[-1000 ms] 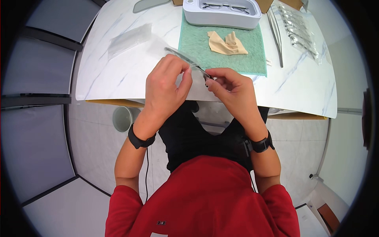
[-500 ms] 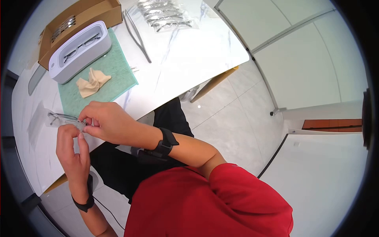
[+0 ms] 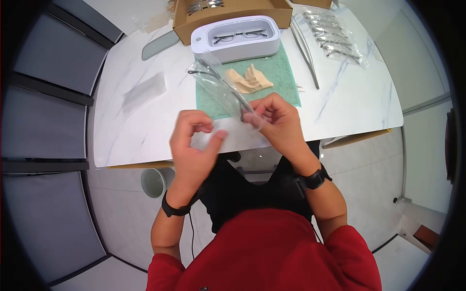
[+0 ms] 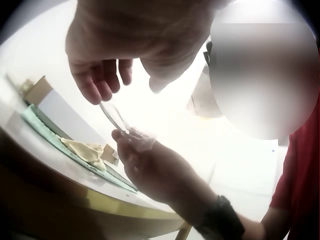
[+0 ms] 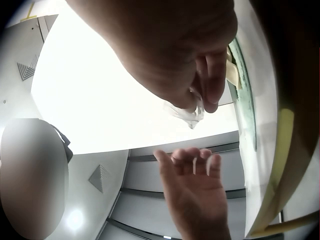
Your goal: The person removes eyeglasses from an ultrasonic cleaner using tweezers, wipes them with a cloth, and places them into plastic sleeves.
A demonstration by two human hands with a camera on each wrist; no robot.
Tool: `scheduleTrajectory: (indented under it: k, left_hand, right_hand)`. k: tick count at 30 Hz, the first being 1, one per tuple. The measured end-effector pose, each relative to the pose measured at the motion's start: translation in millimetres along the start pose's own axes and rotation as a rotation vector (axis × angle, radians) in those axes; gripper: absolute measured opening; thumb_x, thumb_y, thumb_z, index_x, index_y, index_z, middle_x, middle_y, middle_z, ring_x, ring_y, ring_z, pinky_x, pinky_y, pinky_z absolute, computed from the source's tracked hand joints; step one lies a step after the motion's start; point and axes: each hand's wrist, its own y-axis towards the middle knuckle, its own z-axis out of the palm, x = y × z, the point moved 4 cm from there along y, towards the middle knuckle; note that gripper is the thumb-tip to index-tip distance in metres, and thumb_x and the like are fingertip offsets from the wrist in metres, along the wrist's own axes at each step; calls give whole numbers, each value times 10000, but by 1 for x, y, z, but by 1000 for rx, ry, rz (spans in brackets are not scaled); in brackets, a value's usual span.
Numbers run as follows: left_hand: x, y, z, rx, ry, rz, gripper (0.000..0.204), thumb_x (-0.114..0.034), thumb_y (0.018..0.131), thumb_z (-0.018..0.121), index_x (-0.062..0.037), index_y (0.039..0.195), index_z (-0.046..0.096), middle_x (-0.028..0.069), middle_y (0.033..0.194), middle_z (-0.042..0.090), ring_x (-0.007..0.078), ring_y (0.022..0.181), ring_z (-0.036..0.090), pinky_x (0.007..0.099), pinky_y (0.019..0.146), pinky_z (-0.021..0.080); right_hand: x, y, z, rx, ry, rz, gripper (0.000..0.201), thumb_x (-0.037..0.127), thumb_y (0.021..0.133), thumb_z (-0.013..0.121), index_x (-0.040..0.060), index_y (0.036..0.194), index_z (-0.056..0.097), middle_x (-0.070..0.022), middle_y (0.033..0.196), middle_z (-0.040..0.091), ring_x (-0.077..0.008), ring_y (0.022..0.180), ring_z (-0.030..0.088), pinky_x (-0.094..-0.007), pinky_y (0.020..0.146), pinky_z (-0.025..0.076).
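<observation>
A clear plastic bag (image 3: 201, 82) with dark-framed glasses (image 3: 225, 86) inside slants up over the towel. My right hand (image 3: 277, 121) pinches its near end between thumb and fingers; in the right wrist view crumpled plastic (image 5: 187, 117) pokes out below the fingertips. To the left, my left hand (image 3: 191, 145) is apart from the bag in the head view, fingers loosely bent, thumb spread, holding nothing. A beige cloth (image 3: 250, 80) lies crumpled on the green towel (image 3: 208, 109). Behind them a pale lilac cleaner tub (image 3: 233, 53) has another pair of glasses (image 3: 240, 35) in its basin.
A flat plastic packet (image 3: 144, 92) and a grey lid (image 3: 160, 45) lie on the table's left side. Long tweezers (image 3: 307, 58) and a row of bagged glasses (image 3: 332, 39) are on the right. A cardboard box (image 3: 180, 22) stands behind the tub; a bin (image 3: 154, 183) is on the floor.
Both hands were together at the bag; the left has come away from it, while the right still holds it. The head view swung to the right and back again.
</observation>
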Motion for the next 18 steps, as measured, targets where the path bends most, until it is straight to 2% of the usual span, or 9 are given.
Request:
scheduleTrajectory:
  k: [1, 2, 4, 5, 6, 8, 9, 13, 18]
  left_hand:
    - [13, -4, -6, -103, -209, -221, 237, -83, 940, 689, 11, 1129, 581, 138, 1128, 635, 233, 967, 649, 347, 806, 524]
    - [17, -5, -10, -105, -209, -219, 237, -83, 940, 689, 11, 1129, 581, 138, 1128, 635, 233, 967, 649, 347, 806, 524]
    - [25, -1, -14, -178, -528, -485, 344, -221, 976, 691, 13, 1206, 587, 137, 1263, 594, 188, 1021, 657, 335, 811, 564]
    - [23, 1, -12, -150, -599, -511, 385, -284, 1036, 595, 38, 1247, 584, 169, 1262, 623, 224, 1058, 676, 347, 831, 575]
    - [25, 2, -13, -155, -596, -513, 385, -284, 1036, 595, 38, 1247, 584, 169, 1262, 623, 224, 1058, 676, 347, 831, 575]
    - [31, 3, -5, -64, -879, -569, 350, -260, 1070, 525, 42, 1232, 594, 177, 1204, 671, 243, 1036, 702, 351, 828, 589]
    - [30, 4, -4, -94, -868, -600, 325, -231, 1085, 493, 45, 1208, 612, 167, 1119, 708, 250, 952, 727, 341, 791, 601]
    - [42, -3, -9, -192, -834, -649, 313, -220, 1073, 524, 53, 1189, 625, 173, 1099, 713, 252, 903, 738, 305, 736, 607]
    - [49, -5, 0, -245, -902, -600, 291, -199, 1073, 524, 38, 1204, 629, 172, 1132, 711, 257, 956, 739, 289, 729, 626]
  right_hand:
    - [3, 0, -5, 2, 2, -7, 185, 39, 904, 757, 14, 931, 576, -88, 979, 713, -109, 875, 697, -250, 751, 570]
    - [7, 0, -7, 60, 51, 34, 180, 33, 914, 745, 9, 936, 568, -95, 989, 707, -116, 889, 700, -252, 769, 569]
    - [13, 0, -12, 125, 102, 78, 175, 27, 923, 733, 5, 941, 560, -103, 999, 702, -124, 903, 704, -253, 786, 569]
    - [15, 0, -11, 191, 113, 125, 171, 15, 921, 728, 4, 944, 559, -105, 1000, 700, -129, 910, 707, -255, 790, 569]
    - [16, 0, -10, 257, 125, 171, 168, 2, 919, 723, 2, 947, 558, -108, 1002, 697, -134, 916, 710, -257, 795, 569]
    - [21, 0, -10, 311, 91, 204, 145, -15, 924, 698, 0, 963, 559, -108, 1015, 696, -140, 922, 712, -259, 787, 569]
    - [22, -1, -9, 362, 53, 233, 126, -32, 930, 673, -3, 980, 561, -107, 1028, 695, -146, 928, 714, -261, 779, 569]
    - [17, -3, -21, 312, 90, 155, 112, -45, 949, 607, 5, 1043, 571, -106, 1034, 704, -154, 908, 716, -264, 739, 568]
    - [20, 1, -31, 223, 95, 137, 134, 4, 994, 565, 9, 1125, 594, -123, 1109, 713, -187, 926, 724, -279, 713, 576]
